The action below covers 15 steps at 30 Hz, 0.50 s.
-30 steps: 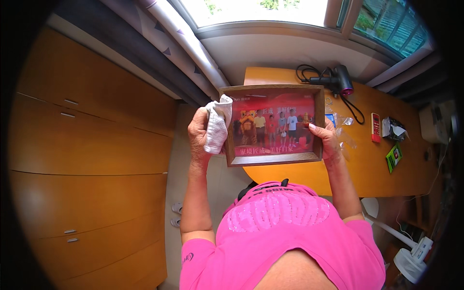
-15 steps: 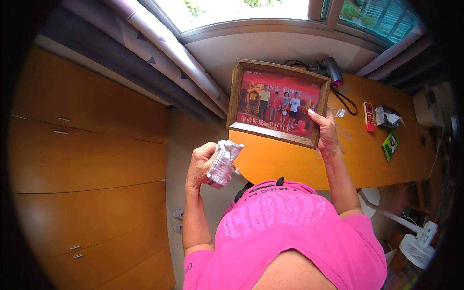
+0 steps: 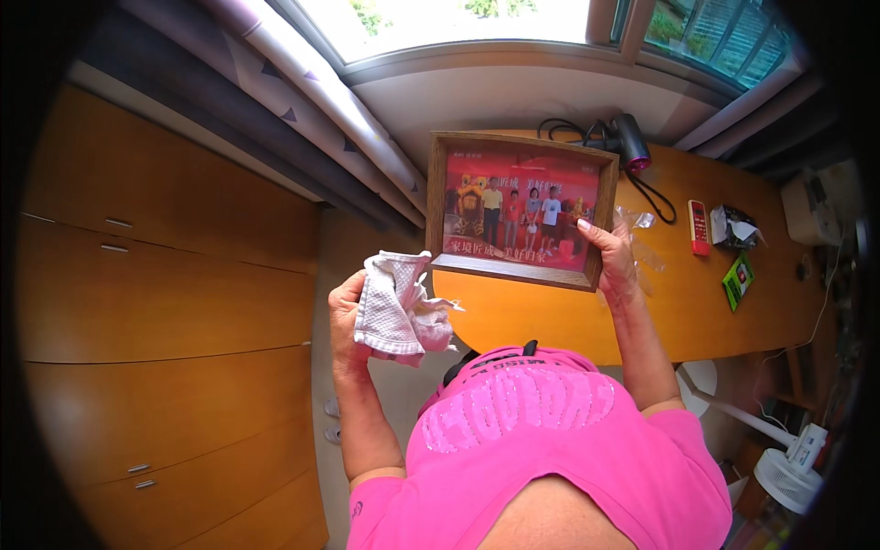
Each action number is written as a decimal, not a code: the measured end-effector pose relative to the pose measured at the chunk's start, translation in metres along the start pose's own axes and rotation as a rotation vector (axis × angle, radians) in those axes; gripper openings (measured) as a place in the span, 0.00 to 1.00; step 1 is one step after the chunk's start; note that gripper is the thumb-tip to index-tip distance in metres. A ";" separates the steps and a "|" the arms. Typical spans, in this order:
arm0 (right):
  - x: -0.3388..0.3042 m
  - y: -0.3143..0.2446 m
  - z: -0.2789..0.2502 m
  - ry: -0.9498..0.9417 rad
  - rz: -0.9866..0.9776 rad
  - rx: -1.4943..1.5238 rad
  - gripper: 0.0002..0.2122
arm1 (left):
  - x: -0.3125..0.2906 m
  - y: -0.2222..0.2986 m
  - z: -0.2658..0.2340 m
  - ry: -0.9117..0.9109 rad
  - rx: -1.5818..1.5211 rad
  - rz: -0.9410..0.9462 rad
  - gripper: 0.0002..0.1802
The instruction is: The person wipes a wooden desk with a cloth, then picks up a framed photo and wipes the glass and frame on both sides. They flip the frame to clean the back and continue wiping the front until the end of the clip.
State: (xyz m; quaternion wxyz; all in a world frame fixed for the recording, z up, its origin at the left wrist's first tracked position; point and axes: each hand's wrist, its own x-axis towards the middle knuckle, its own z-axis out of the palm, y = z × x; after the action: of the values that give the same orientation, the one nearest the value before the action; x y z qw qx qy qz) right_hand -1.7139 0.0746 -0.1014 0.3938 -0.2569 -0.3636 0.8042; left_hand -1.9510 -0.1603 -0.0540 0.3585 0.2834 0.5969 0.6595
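Observation:
My right hand (image 3: 616,257) grips the lower right corner of a brown wooden picture frame (image 3: 513,271), its thumb over the front edge. Inside the frame is a red photo (image 3: 509,206) of several people standing in a row. The frame is held up above the near left part of the desk. In my left hand (image 3: 346,321) is a crumpled white and pinkish cloth (image 3: 394,307), partly spread out. The cloth hangs just left of and below the frame's lower left corner, and the fingers behind it are partly hidden.
On the wooden desk (image 3: 541,321) lie a black hair dryer (image 3: 631,142) with its cord, a red remote control (image 3: 698,227), a black and white packet (image 3: 735,226), a green packet (image 3: 737,280) and clear plastic (image 3: 646,247). Wooden cabinets (image 3: 174,302) stand left; a white fan (image 3: 788,477) lower right.
The cloth has opened out from a tighter bunch, and my left hand has moved a little left. The picture frame has shifted slightly down and left and sits more level.

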 end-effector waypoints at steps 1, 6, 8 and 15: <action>0.000 0.000 0.000 0.006 0.008 -0.005 0.17 | 0.001 -0.001 -0.001 0.007 -0.018 0.012 0.12; 0.002 -0.004 0.000 0.026 0.045 0.004 0.16 | 0.005 0.004 0.002 0.065 -0.104 -0.038 0.11; 0.004 -0.005 -0.002 0.018 0.076 0.026 0.16 | 0.009 0.003 -0.007 0.084 -0.124 -0.022 0.10; 0.010 -0.011 -0.006 -0.033 0.187 0.099 0.14 | 0.023 -0.004 -0.021 0.261 -0.179 0.012 0.12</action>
State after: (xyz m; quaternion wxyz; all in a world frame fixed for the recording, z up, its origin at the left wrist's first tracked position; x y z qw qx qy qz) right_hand -1.7106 0.0895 -0.0978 0.3233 -0.2567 -0.3042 0.8585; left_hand -1.9808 -0.1537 -0.0616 0.2978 0.1658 0.5755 0.7434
